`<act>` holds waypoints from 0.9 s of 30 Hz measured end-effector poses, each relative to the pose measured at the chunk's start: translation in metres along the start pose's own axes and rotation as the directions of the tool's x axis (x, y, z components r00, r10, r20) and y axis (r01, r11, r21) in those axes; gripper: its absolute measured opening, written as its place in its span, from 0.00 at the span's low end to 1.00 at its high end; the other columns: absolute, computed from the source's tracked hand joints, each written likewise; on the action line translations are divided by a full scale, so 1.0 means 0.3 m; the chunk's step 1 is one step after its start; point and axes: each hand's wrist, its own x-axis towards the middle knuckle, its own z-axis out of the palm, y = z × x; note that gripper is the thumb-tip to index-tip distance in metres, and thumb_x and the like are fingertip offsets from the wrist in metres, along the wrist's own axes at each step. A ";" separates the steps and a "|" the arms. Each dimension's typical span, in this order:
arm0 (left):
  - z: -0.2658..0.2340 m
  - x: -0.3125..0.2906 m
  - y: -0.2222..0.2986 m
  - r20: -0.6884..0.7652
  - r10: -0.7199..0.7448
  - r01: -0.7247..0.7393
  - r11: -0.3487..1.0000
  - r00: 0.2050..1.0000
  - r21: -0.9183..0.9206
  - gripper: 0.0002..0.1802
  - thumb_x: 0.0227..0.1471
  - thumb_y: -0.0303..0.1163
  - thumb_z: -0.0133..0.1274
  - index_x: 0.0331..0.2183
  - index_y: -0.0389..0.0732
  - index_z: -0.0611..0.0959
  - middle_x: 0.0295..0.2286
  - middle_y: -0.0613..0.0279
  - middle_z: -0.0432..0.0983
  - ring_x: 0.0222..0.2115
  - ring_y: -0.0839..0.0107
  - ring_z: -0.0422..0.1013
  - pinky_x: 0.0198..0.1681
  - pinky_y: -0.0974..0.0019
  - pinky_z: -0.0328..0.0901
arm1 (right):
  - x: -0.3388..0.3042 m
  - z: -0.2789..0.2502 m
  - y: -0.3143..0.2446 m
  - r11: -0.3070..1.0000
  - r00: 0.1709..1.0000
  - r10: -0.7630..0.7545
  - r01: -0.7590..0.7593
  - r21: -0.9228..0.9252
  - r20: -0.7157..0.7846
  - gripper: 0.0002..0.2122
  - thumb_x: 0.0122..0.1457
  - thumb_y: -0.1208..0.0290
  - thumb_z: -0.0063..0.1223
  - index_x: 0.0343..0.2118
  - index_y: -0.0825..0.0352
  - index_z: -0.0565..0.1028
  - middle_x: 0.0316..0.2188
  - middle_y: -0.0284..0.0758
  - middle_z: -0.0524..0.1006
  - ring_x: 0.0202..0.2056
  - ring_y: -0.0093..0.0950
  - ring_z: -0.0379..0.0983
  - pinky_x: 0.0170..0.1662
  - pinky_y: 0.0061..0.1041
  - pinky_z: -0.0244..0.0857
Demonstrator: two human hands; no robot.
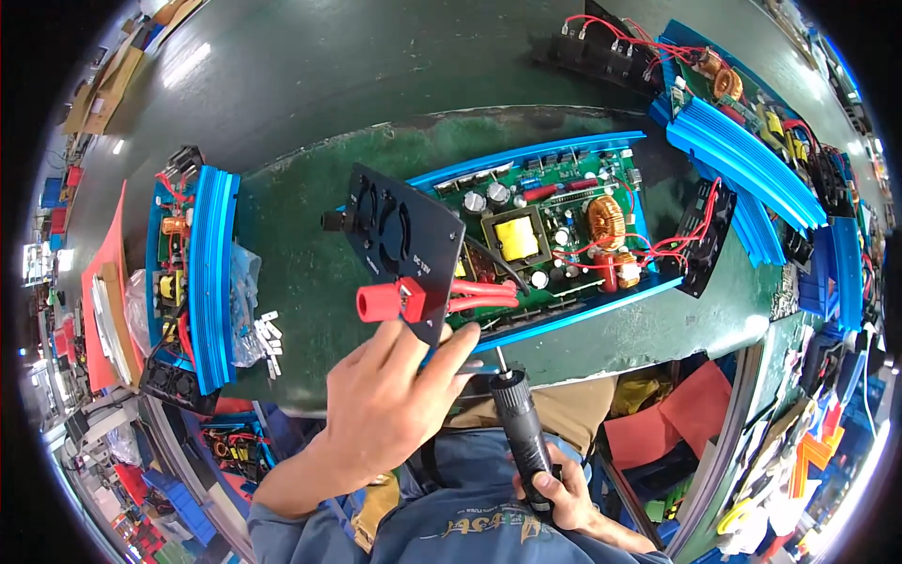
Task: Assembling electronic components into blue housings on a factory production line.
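In front of me an open inverter chassis (575, 331) with blue finned sides lies on the green bench, its green circuit board (587, 202) showing a copper toroid coil (605, 222) and a yellow transformer (516, 240). My left hand (390, 395) is closed on the lower edge of a black end panel (399, 235), which stands tilted at the chassis' left end. A red terminal post (381, 302) sticks out of that panel, and thick red wires run behind it. My right hand (562, 493) grips a black electric screwdriver (522, 428), its bit pointing up beside the chassis' near wall.
Another blue chassis (216, 282) stands at the left, beside a clear plastic bag (246, 310) and several small white pieces (270, 343). More blue chassis parts (742, 160) lie at the far right. A second black panel (707, 235) hangs by red wires at the chassis' right end.
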 end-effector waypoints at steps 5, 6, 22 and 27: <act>0.009 0.009 -0.001 0.074 0.077 -0.086 0.988 0.994 0.126 0.21 0.42 0.29 0.66 0.42 0.39 0.84 0.33 0.63 0.72 0.30 0.67 0.72 0.24 0.66 0.66 | 0.003 0.007 -0.006 0.999 0.999 -0.039 0.039 -0.016 -0.011 0.36 0.67 0.36 0.34 0.53 0.73 0.70 0.30 0.35 0.77 0.30 0.22 0.72 0.36 0.22 0.64; 0.007 0.012 0.003 0.105 0.066 -0.082 0.985 0.992 0.154 0.20 0.43 0.29 0.65 0.42 0.39 0.84 0.33 0.64 0.72 0.31 0.68 0.72 0.23 0.66 0.66 | 0.003 0.006 -0.001 0.998 0.998 -0.054 0.053 -0.045 -0.018 0.39 0.67 0.34 0.28 0.52 0.73 0.71 0.30 0.35 0.77 0.30 0.22 0.72 0.35 0.22 0.64; -0.040 0.041 -0.023 0.284 0.189 -0.241 0.957 0.940 0.161 0.19 0.43 0.27 0.56 0.42 0.35 0.81 0.40 0.63 0.72 0.29 0.73 0.71 0.25 0.71 0.69 | 0.067 -0.051 -0.002 0.918 0.932 0.087 -0.212 0.334 0.352 0.46 0.62 0.26 0.25 0.61 0.72 0.65 0.18 0.35 0.71 0.20 0.25 0.64 0.29 0.23 0.58; -0.314 0.104 -0.002 0.129 0.247 -0.234 0.966 0.960 -0.108 0.07 0.54 0.34 0.60 0.32 0.41 0.84 0.26 0.67 0.76 0.25 0.69 0.72 0.28 0.67 0.67 | -0.022 -0.162 0.103 0.965 0.986 -0.153 0.134 -0.228 -0.070 0.43 0.65 0.31 0.18 0.50 0.74 0.70 0.25 0.35 0.77 0.25 0.22 0.71 0.30 0.22 0.63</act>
